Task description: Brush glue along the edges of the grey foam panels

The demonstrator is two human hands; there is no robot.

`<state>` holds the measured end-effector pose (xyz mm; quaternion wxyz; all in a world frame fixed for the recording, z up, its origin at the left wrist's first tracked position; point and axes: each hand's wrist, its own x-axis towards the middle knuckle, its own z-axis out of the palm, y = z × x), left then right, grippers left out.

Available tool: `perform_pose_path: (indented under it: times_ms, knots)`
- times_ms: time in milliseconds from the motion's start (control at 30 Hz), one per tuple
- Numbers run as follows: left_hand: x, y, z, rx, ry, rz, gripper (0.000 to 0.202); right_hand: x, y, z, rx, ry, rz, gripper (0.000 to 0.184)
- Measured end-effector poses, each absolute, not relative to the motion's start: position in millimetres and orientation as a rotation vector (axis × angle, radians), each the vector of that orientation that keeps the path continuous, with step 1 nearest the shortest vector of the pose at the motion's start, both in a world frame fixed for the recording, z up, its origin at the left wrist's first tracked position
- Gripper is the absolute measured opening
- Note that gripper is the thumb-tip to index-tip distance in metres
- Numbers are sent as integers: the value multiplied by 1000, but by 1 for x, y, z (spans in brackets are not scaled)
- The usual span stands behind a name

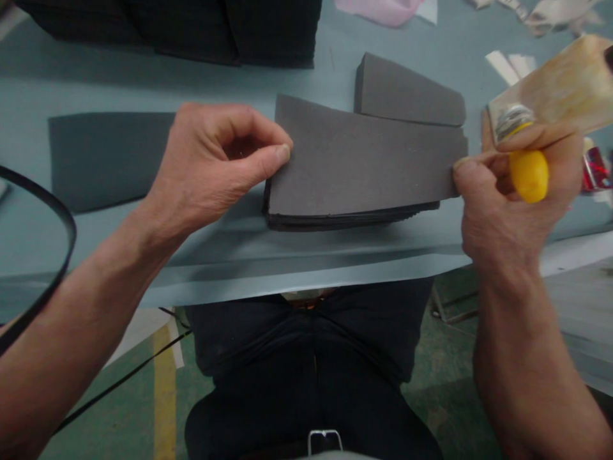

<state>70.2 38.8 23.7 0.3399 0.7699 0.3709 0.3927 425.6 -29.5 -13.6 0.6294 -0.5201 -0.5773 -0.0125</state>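
A dark grey flat panel point(368, 160) with a slanted outline lies on top of a stack of similar panels point(306, 222). My left hand point(230, 153) is closed in a pinch at the panel's left edge, thumb against forefinger. At the opposite end, my right hand point(522, 185) pinches the right edge between thumb and finger. Tucked in that same hand is a yellow-handled tool point(528, 176) with a silvery end; its kind is hard to make out. Right behind the panel sits a smaller stack of grey pieces point(412, 92).
A single dark panel point(105, 160) lies to the left, partly behind my left wrist. Tall black stacks point(191, 29) stand at the back left. A stained yellowish board point(560, 89), a red shiny object point(595, 169) and pale scraps point(560, 13) are on the right. A black strap point(67, 230) loops at left.
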Motion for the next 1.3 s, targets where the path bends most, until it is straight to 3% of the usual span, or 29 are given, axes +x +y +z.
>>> perform_pose_path:
  times_ms: [300,567,1300]
  knots:
    - [73,39,21,1992,941,1065,8,429,-29,-17,-1137,-1344,-21,33]
    - [73,37,20,2018,954,1061,6,432,-28,-19,-1369,-1226,-20,39]
    - [72,37,21,2077,978,1060,13,411,-37,-5,-1220,-1350,18,30]
